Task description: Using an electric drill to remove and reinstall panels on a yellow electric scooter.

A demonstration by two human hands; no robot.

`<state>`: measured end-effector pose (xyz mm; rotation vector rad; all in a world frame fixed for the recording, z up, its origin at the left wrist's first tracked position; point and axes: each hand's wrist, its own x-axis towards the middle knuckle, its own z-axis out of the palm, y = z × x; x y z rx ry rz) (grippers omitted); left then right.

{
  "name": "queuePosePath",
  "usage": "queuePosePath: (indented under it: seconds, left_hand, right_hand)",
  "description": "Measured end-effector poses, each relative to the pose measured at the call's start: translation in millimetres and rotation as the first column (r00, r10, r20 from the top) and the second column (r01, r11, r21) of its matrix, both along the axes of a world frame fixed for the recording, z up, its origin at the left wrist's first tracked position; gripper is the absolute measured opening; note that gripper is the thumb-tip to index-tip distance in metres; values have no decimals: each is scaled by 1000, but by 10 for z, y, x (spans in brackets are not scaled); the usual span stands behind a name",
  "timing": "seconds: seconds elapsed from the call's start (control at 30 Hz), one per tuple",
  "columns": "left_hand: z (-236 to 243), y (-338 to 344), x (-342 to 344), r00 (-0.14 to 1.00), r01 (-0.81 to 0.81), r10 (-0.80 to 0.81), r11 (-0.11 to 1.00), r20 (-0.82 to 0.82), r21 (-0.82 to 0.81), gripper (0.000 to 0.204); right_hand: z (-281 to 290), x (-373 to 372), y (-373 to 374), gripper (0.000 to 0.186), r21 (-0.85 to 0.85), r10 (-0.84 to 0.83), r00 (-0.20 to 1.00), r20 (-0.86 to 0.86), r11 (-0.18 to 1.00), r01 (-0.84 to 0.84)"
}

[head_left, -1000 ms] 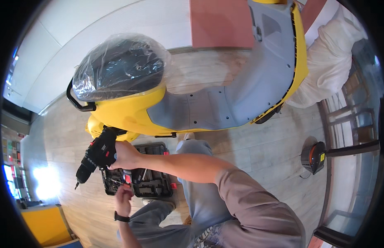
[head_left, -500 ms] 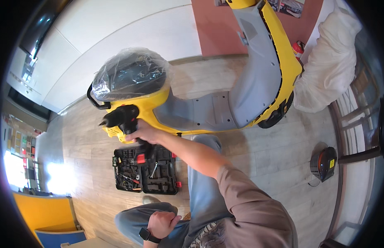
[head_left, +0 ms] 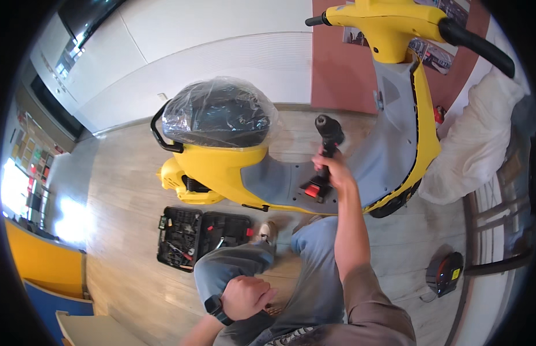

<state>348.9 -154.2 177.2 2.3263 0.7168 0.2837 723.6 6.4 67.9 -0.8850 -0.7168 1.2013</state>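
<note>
My right hand (head_left: 333,168) is wrapped round the grip of a black cordless drill (head_left: 329,130) with a red-marked battery base. The drill is raised over the grey footboard (head_left: 282,179) of a yellow scooter (head_left: 222,170), its chuck pointing up and away from me. My left hand (head_left: 245,297), with a black watch (head_left: 217,308) on its wrist, is curled closed over my bent knee; nothing shows in it. The scooter's black seat (head_left: 219,115) is wrapped in clear plastic.
An open black tool case (head_left: 178,236) with several tools lies on the wooden floor by my foot. A white cover (head_left: 481,138) hangs beyond the scooter's front. At right on the floor lies a black and orange rounded object (head_left: 445,274). A yellow panel (head_left: 46,254) stands at left.
My view has shifted to the right, and the scooter's handlebar now shows. My right hand has carried the drill from beside the scooter's rear to over its footboard. My left hand stays closed.
</note>
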Motion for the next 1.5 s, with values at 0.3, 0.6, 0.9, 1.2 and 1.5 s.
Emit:
queuePosePath:
  seconds: [0.3, 0.6, 0.9, 1.2, 1.5]
  left_hand:
    - [-806, 811, 925, 1000, -16, 19, 988, 20, -152, 26]
    - [-1464, 786, 1853, 982, 7, 117, 767, 151, -641, 36]
    - [-1476, 809, 2302, 762, -393, 598, 126, -246, -911, 99]
    - [-1281, 655, 2345, 771, -48, 635, 130, 46, -990, 89]
    - [-1345, 818, 2308, 834, -68, 544, 263, 90, -962, 94]
  right_hand:
    - [117, 584, -703, 36, -434, -61, 979, 196, 890, 143]
    - [39, 204, -413, 32, -656, 132, 884, 448, 720, 225]
    - [-261, -229, -194, 20, -795, 516, 707, 484, 598, 107]
    - [-648, -420, 177, 22, -841, 739, 404, 539, 496, 216]
    - [-694, -340, 358, 18, -901, 734, 538, 414, 416, 125]
